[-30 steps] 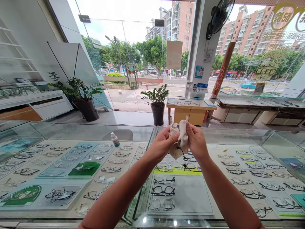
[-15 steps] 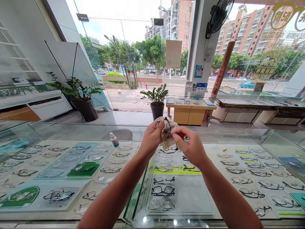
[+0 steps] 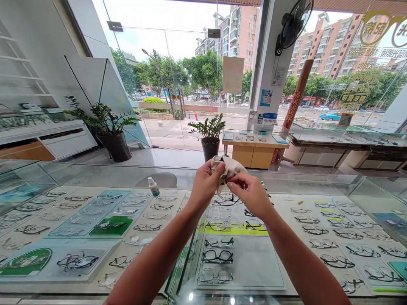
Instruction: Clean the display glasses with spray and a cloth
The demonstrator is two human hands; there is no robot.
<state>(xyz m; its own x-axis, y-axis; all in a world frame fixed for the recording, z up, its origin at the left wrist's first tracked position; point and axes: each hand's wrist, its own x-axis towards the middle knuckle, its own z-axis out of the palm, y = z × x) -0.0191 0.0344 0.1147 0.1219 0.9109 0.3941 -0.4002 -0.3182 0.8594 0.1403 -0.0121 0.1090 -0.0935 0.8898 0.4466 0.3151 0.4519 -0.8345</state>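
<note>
Above the glass counter, my left hand (image 3: 206, 182) is closed on a cream cleaning cloth (image 3: 234, 166), its thumb pressing the folds. Dark-rimmed eyeglasses (image 3: 232, 197) are partly wrapped in that cloth, with part of the rim showing below it. My right hand (image 3: 251, 192) pinches at the eyeglasses from the right, fingers curled under the cloth's edge. The cloth and fingers hide most of the frame. A small white spray bottle (image 3: 153, 187) with a blue lower part stands on the counter, left of my hands.
Under the glass of the counter (image 3: 190, 292) lie rows of eyeglasses (image 3: 218, 256) on trays. Beyond it stand two potted plants, the nearer pot (image 3: 210, 149) straight ahead, and a wooden display table (image 3: 254, 154). A fan (image 3: 294, 23) hangs on the pillar.
The cloth has shifted and now spreads to the right over my right fingers. My left thumb has moved slightly right. The bottle stays in place.
</note>
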